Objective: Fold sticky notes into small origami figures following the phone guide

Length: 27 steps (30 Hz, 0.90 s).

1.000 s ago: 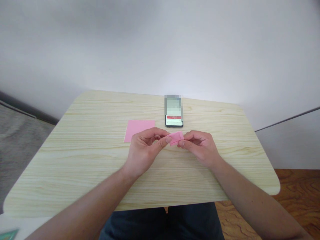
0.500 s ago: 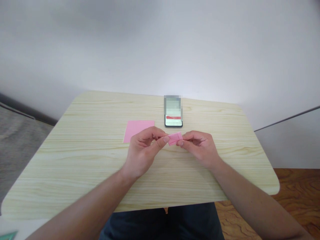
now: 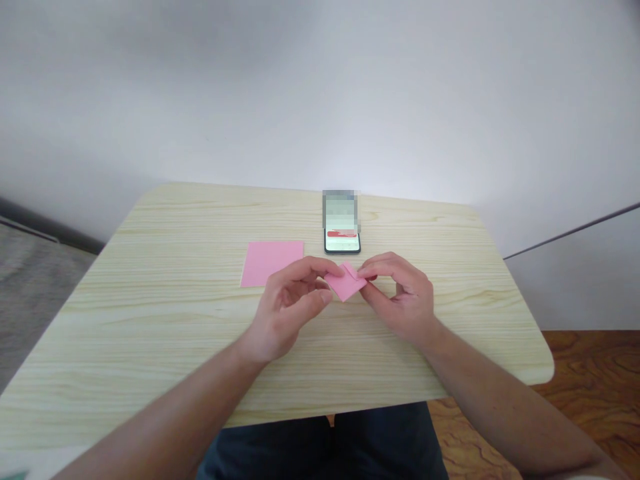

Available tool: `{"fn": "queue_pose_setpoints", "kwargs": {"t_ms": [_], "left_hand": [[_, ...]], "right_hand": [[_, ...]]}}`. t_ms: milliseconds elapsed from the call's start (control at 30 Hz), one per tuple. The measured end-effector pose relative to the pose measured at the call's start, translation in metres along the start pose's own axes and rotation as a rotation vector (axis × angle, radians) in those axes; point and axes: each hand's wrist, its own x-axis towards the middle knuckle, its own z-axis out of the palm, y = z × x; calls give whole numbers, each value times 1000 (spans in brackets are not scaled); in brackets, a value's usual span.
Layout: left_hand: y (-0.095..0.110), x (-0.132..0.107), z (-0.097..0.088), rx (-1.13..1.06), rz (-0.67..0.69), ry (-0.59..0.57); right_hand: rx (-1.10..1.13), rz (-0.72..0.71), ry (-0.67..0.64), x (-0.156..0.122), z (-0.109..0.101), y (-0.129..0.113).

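A small folded piece of pink paper (image 3: 345, 287) is held between my two hands, in front of the phone. It looks like a tilted square with one corner pointing toward me and a folded flap along its upper side. My left hand (image 3: 287, 303) has its index finger on the paper's left corner, with the thumb a little apart below; the other fingers are partly hidden. At the right corner, my right hand (image 3: 400, 290) pinches the paper between thumb and fingers.
A flat pink sheet or stack of paper (image 3: 270, 260) lies left of the phone. The phone (image 3: 342, 243), screen lit and partly blurred, is near the table's back edge. The pale wood-grain table (image 3: 165, 300) meets a white wall (image 3: 320, 100) behind.
The folded paper has been turned from a narrow strip-like view to a tilted square. My left thumb has come away from it, and my right fingers have shifted their grip.
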Motion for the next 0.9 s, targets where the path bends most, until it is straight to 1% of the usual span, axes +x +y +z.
{"fn": "queue_pose_setpoints", "kwargs": {"t_ms": [100, 200, 300, 367, 467, 633, 800, 900], "left_hand": [[-2, 3, 1, -62, -6, 44], [-6, 5, 4, -85, -28, 66], [-7, 3, 4, -36, -52, 81], [-7, 1, 5, 21, -50, 85], [-4, 0, 6, 73, -31, 68], [0, 1, 8, 74, -9, 33], [-1, 0, 6, 73, -16, -26], [-2, 0, 5, 72, -23, -43]], "right_hand": [[74, 103, 4, -2, 0, 0], [256, 283, -47, -3, -2, -1], [409, 439, -101, -1, -4, -1], [444, 491, -109, 1, -5, -1], [485, 533, -145, 2, -5, 0], [516, 562, -200, 2, -5, 2], [452, 522, -198, 0, -6, 3], [433, 499, -210, -1, -7, 4]]}}
